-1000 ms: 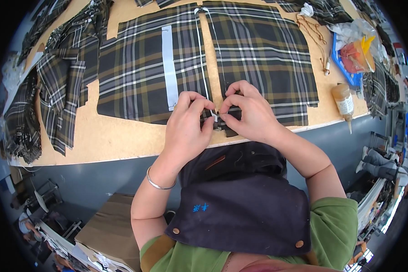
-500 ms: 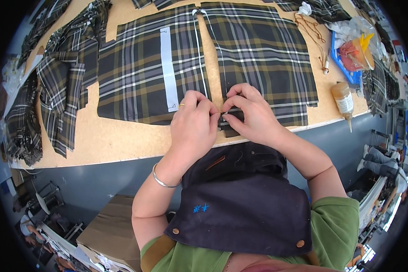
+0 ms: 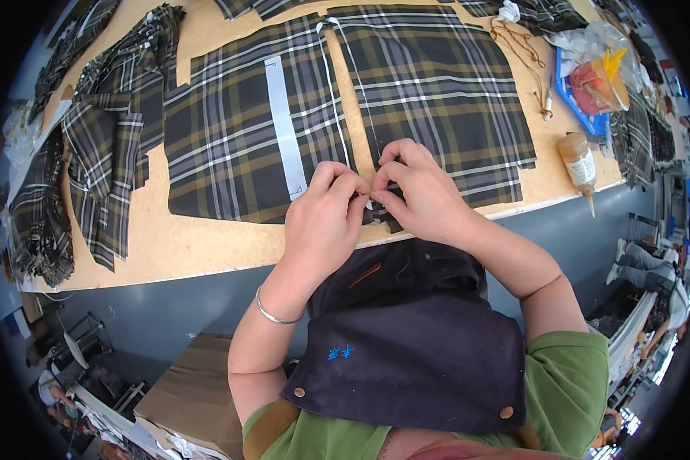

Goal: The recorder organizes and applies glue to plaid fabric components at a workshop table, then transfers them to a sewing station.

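Observation:
Two dark plaid fabric panels [image 3: 230, 153] [image 3: 437, 92] lie side by side on the table, with a narrow gap between them. White strips [image 3: 334, 100] run along their facing edges. Over the near end of the gap, my left hand [image 3: 326, 211] and my right hand [image 3: 422, 188] meet with fingertips almost touching. Each is closed in a pinch on the plaid fabric at the panels' near corners. The exact bit between the fingertips is mostly hidden. A pale blue strip [image 3: 286, 134] with a small mark at each end lies on the left panel.
Crumpled plaid pieces [image 3: 103, 146] are heaped at the left of the wooden table [image 3: 207, 241]. At the right are a glue-like bottle [image 3: 579, 165] with a nozzle, a blue tray [image 3: 583, 111] with a cup, and a brown cord [image 3: 517, 38]. The table's front edge runs close to my body.
The left panel has shifted slightly nearer and turned a little, its pale blue strip with it. Both hands stay pinched together at the near end of the gap, barely moved.

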